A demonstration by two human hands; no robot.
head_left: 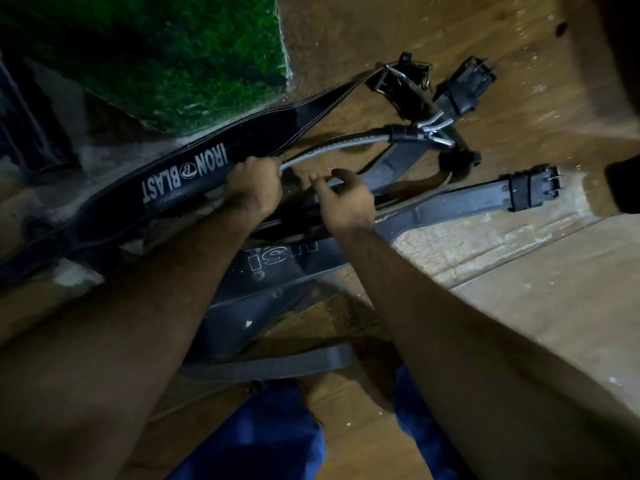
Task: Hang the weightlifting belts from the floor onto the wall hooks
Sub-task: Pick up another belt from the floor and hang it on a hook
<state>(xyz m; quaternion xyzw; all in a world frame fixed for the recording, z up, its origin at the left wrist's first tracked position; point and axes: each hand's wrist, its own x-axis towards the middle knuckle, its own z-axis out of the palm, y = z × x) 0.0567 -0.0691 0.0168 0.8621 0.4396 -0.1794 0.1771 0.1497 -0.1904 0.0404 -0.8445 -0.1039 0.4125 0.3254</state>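
Several black weightlifting belts lie in a heap on the wooden floor (519, 271). The top one, printed IRON BLAST (187, 174), runs from lower left to a steel buckle (401, 77) at upper right. My left hand (254, 188) grips the edge of a belt with white stitching (332, 147), seen edge-on beside the IRON BLAST belt. My right hand (346, 199) hovers just to the right, fingers loosely curled over another belt (450, 199), holding nothing I can see. More buckles (433, 131) cluster at upper right. No wall hooks are in view.
A green artificial-turf mat (180, 53) covers the upper left, with a dark grille (27, 126) at the far left. A grey strap end (270, 365) lies near my knees in blue trousers (270, 434). A dark object (623, 185) sits at the right edge.
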